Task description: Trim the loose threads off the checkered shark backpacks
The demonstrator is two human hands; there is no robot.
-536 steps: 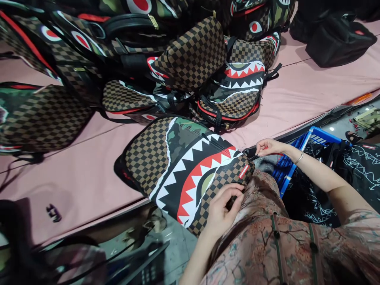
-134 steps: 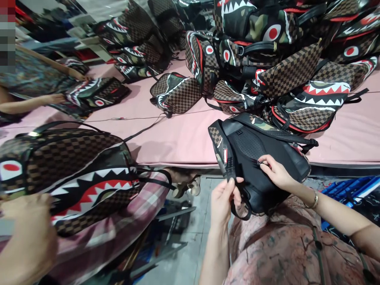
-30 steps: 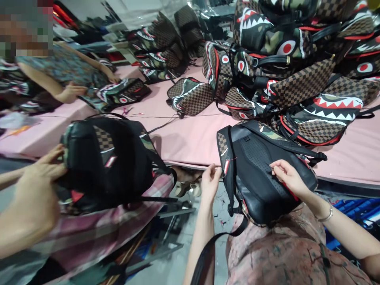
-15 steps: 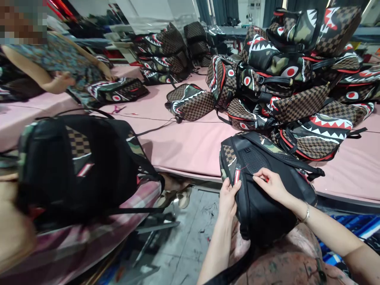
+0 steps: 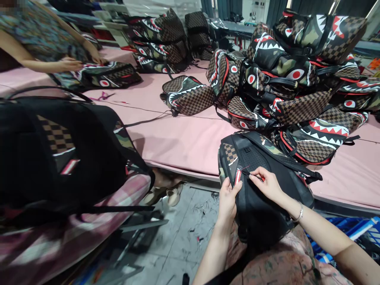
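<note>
A black backpack point(image 5: 263, 148) with checked and camouflage parts lies tilted between my lap and the table edge, its strap side up. My left hand point(image 5: 229, 198) is closed on its shoulder strap point(image 5: 244, 206), thumb beside a red-and-white striped label point(image 5: 238, 176). Just right of the label, my right hand point(image 5: 268, 185) pinches a thin dark pointed tool with a bit of red showing. Its tip is close to the strap; I cannot make out its exact kind. Fine loose threads stand up near the label.
A pink-covered table point(image 5: 184, 138) carries a heap of shark-mouth backpacks point(image 5: 297, 75) and a stack point(image 5: 162, 43) farther back. At left, another black backpack point(image 5: 89, 146) rests on a person's checked-cloth lap. Across the table, a person's hands point(image 5: 71, 64) work at a bag.
The view has shifted, so the left backpack sits farther left. My right hand has moved slightly toward the label, and the dark tool tip shows more clearly. My left hand keeps its grip.
</note>
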